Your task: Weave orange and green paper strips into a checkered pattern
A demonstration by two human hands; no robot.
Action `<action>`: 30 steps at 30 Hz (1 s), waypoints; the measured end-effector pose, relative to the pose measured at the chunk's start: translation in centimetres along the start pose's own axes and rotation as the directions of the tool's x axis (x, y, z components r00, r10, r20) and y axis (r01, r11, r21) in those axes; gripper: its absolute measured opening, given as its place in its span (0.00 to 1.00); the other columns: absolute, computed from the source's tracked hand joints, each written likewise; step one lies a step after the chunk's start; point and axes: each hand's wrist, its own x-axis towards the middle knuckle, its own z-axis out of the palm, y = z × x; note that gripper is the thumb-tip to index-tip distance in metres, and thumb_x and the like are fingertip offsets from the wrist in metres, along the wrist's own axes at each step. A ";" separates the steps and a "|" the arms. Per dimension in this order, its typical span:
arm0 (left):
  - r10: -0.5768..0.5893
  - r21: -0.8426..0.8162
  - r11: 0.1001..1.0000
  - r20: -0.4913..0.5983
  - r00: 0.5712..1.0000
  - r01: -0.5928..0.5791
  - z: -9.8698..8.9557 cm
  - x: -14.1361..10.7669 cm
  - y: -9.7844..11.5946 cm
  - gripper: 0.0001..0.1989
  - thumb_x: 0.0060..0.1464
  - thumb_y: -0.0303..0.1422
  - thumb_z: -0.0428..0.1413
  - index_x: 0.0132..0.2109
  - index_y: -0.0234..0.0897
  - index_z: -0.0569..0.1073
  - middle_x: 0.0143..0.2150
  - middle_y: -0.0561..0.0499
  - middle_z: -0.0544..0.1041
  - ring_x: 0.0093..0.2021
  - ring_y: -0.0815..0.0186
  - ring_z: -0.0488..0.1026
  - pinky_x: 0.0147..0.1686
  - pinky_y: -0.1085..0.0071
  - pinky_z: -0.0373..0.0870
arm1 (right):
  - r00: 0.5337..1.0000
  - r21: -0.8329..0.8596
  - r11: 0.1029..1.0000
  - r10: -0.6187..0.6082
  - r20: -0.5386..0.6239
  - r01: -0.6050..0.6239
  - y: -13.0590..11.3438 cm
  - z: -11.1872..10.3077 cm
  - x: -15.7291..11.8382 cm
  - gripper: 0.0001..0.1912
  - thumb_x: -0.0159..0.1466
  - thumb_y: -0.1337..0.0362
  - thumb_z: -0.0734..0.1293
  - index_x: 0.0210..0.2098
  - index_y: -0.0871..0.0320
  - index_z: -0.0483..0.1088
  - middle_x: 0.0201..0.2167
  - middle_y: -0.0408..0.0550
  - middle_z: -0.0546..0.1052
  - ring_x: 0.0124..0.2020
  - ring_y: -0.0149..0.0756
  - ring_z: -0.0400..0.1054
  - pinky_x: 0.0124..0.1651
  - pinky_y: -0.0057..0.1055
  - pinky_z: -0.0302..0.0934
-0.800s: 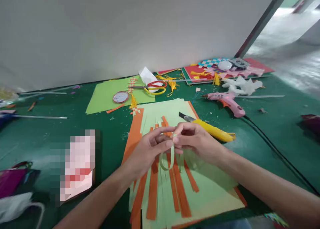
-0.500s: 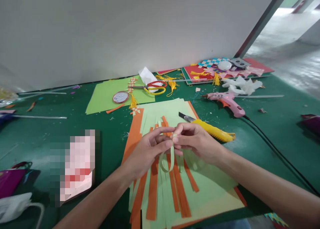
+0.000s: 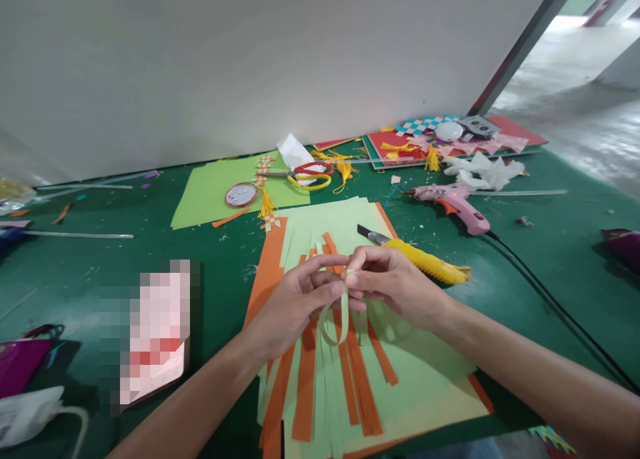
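A light green paper strip (image 3: 345,319) is pinched between my left hand (image 3: 305,295) and my right hand (image 3: 387,282), and it hangs down in a loop below the fingertips. The fingers of both hands meet, hiding the strip's ends. Under them lie loose orange paper strips (image 3: 305,405) and pale green ones, fanned over a stack of light green sheets (image 3: 425,385) with orange paper (image 3: 265,272) beneath. Beside my right hand rests a yellow utility knife (image 3: 430,262), its blade out and pointing away to the left.
On the green table (image 3: 220,265) a pink glue gun (image 3: 453,205) trails a black cord at right. Scissors (image 3: 310,175), a round tin (image 3: 241,195) and a yellow tassel (image 3: 267,204) lie farther back. A blurred-out phone-like object (image 3: 160,332) is at left. A wall (image 3: 250,65) stands behind.
Almost nothing differs; both hands stay in the same place, still pinching the looped green strip.
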 end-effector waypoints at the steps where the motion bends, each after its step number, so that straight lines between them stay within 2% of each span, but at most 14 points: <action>1: -0.002 -0.003 1.000 -0.002 1.000 0.002 0.0 0.0 0.0 0.17 0.56 0.34 0.62 0.53 0.43 0.74 0.35 0.53 0.80 0.36 0.69 0.79 0.41 0.75 0.68 | 1.000 0.001 1.000 0.000 -0.001 0.000 0.0 0.0 0.0 0.08 0.58 0.66 0.73 0.26 0.60 0.72 0.20 0.39 0.72 0.21 0.24 0.67 0.26 0.23 0.59; 9: 0.021 -0.045 0.999 0.028 0.999 -0.019 0.0 0.1 -0.1 0.15 0.55 0.33 0.62 0.50 0.42 0.75 0.35 0.53 0.81 0.35 0.69 0.80 0.40 0.76 0.69 | 0.999 -0.005 0.999 -0.033 0.012 0.033 0.0 0.0 0.0 0.07 0.59 0.67 0.73 0.27 0.62 0.73 0.20 0.38 0.71 0.21 0.23 0.66 0.26 0.23 0.60; 30: -0.026 -0.009 1.000 -0.003 1.000 0.026 -0.1 0.1 -0.3 0.20 0.54 0.35 0.63 0.54 0.43 0.72 0.33 0.53 0.79 0.34 0.65 0.80 0.39 0.73 0.68 | 0.999 -0.055 0.998 -0.045 -0.016 0.044 0.0 0.2 0.1 0.11 0.57 0.62 0.74 0.25 0.60 0.71 0.19 0.38 0.69 0.21 0.24 0.63 0.25 0.23 0.61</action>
